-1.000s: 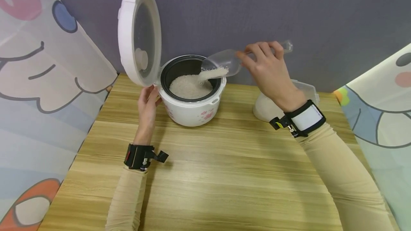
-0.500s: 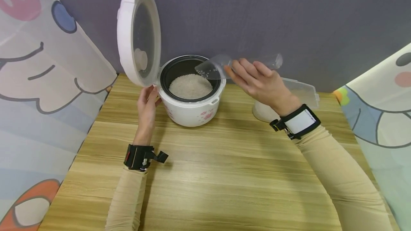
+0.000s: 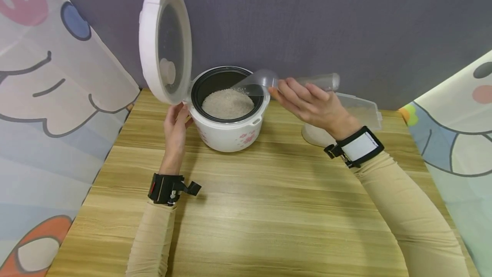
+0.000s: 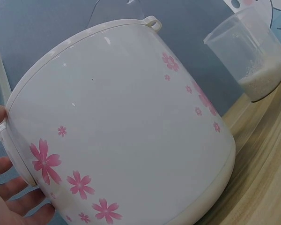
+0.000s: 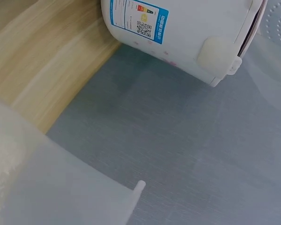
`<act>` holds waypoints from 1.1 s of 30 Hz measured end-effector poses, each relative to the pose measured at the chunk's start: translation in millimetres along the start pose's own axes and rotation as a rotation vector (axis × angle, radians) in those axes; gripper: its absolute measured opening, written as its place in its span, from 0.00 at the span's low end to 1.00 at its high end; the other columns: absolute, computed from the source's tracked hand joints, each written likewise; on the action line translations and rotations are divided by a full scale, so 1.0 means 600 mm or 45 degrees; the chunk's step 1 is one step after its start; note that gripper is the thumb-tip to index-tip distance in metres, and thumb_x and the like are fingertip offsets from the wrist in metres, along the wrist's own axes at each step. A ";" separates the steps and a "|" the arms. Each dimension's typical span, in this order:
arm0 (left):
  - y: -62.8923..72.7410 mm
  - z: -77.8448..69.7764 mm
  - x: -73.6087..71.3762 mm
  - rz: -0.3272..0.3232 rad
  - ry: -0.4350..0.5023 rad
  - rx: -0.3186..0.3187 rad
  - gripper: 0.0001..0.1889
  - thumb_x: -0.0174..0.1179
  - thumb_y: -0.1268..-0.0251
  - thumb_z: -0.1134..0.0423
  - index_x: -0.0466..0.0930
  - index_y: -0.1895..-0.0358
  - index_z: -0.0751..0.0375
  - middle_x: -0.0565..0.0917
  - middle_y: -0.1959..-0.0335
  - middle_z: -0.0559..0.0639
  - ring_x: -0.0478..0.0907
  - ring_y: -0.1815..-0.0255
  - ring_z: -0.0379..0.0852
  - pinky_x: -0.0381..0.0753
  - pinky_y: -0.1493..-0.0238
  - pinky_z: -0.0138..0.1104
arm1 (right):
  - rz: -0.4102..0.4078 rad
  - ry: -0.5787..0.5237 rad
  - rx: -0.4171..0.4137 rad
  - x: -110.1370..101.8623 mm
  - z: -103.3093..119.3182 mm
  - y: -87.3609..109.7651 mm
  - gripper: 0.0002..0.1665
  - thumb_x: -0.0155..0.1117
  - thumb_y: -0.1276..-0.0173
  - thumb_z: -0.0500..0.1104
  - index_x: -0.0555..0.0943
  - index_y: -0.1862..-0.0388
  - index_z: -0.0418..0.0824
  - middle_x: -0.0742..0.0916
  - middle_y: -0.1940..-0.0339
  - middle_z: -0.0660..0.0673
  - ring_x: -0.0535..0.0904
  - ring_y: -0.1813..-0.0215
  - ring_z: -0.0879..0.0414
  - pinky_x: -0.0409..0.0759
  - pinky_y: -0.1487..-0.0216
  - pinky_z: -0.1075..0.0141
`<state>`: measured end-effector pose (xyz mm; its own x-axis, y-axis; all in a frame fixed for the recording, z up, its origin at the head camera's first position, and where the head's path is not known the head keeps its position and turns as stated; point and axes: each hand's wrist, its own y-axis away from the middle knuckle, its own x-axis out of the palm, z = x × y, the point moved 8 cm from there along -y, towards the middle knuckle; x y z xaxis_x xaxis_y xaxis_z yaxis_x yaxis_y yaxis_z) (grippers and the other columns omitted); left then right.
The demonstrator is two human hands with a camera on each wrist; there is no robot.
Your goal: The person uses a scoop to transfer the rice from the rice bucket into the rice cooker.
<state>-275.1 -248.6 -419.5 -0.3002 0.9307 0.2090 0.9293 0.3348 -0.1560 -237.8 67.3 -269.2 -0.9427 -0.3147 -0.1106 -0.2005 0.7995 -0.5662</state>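
Observation:
A white rice cooker with pink flowers stands at the back of the table, its lid raised on the left. Inside its dark inner pot lies a mound of white rice. My right hand grips a clear scoop by its handle. The scoop's tip reaches over the pot's right rim, with a few grains clinging to it. At the cooker's left side, my left hand holds the handle below the lid. In the left wrist view its fingers show under that handle.
A clear plastic container with rice in it stands at the back right, partly behind my right hand. Close behind both rises a grey wall. Cartoon-printed curtains flank the wooden table.
The rice in the scoop has poured into the pot, leaving a few grains. My right hand has turned and moved slightly left and down with the scoop. The left hand stays in place.

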 end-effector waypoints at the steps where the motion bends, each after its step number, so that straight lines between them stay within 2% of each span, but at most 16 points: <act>1: 0.000 0.000 0.000 -0.001 -0.004 -0.002 0.22 0.54 0.19 0.53 0.73 0.29 0.56 0.76 0.34 0.50 0.74 0.36 0.45 0.73 0.29 0.51 | 0.003 -0.018 0.014 0.000 -0.001 0.000 0.38 0.67 0.33 0.31 0.73 0.25 0.48 0.82 0.41 0.49 0.78 0.42 0.57 0.61 0.31 0.65; 5: -0.001 0.001 -0.001 -0.005 -0.012 -0.006 0.23 0.54 0.19 0.53 0.72 0.28 0.56 0.76 0.33 0.50 0.74 0.36 0.45 0.73 0.29 0.51 | 0.048 -0.125 0.148 0.007 -0.012 0.001 0.32 0.68 0.31 0.32 0.78 0.30 0.50 0.84 0.45 0.49 0.80 0.47 0.55 0.67 0.44 0.62; 7: -0.001 0.001 0.000 -0.002 -0.006 -0.004 0.23 0.54 0.19 0.53 0.72 0.29 0.56 0.76 0.33 0.50 0.74 0.36 0.45 0.73 0.29 0.51 | 0.080 -0.202 0.246 0.012 -0.020 0.003 0.28 0.67 0.30 0.31 0.81 0.34 0.50 0.85 0.47 0.48 0.81 0.48 0.53 0.67 0.48 0.59; 11: -0.002 0.001 0.001 0.003 0.008 0.000 0.22 0.54 0.19 0.54 0.73 0.29 0.56 0.77 0.34 0.50 0.75 0.37 0.46 0.74 0.30 0.50 | 0.152 -0.337 0.421 0.023 -0.031 0.012 0.25 0.62 0.27 0.28 0.83 0.37 0.48 0.86 0.49 0.44 0.81 0.49 0.48 0.64 0.45 0.52; 14: -0.003 0.001 0.001 0.001 0.005 -0.003 0.22 0.54 0.19 0.53 0.73 0.29 0.56 0.77 0.34 0.50 0.75 0.37 0.45 0.74 0.30 0.50 | 0.167 -0.409 0.531 0.029 -0.037 0.019 0.22 0.60 0.26 0.26 0.85 0.40 0.46 0.86 0.50 0.42 0.80 0.50 0.44 0.61 0.44 0.49; 20: -0.002 0.000 0.000 -0.007 -0.008 -0.012 0.23 0.54 0.19 0.53 0.72 0.28 0.56 0.76 0.33 0.50 0.74 0.35 0.45 0.72 0.28 0.52 | 0.220 -0.547 0.736 0.039 -0.048 0.035 0.18 0.68 0.29 0.35 0.85 0.41 0.44 0.86 0.50 0.39 0.79 0.50 0.40 0.58 0.44 0.45; 27: -0.003 -0.001 0.000 -0.002 -0.010 -0.015 0.23 0.54 0.19 0.53 0.72 0.28 0.55 0.76 0.33 0.50 0.74 0.35 0.45 0.72 0.28 0.51 | 0.297 -0.814 1.007 0.047 -0.060 0.068 0.16 0.66 0.26 0.39 0.85 0.41 0.40 0.85 0.48 0.35 0.75 0.47 0.36 0.54 0.43 0.39; 33: -0.003 -0.002 0.000 -0.001 -0.009 -0.002 0.22 0.54 0.19 0.53 0.72 0.28 0.55 0.76 0.33 0.50 0.74 0.35 0.46 0.73 0.29 0.51 | 0.406 -0.935 1.153 0.054 -0.063 0.100 0.17 0.65 0.25 0.40 0.85 0.40 0.38 0.83 0.48 0.33 0.72 0.51 0.35 0.51 0.44 0.37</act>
<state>-276.5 -249.3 -418.3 -0.3026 0.9314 0.2022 0.9293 0.3355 -0.1544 -290.2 124.4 -275.5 -0.4809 -0.6193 -0.6207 0.5501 0.3382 -0.7636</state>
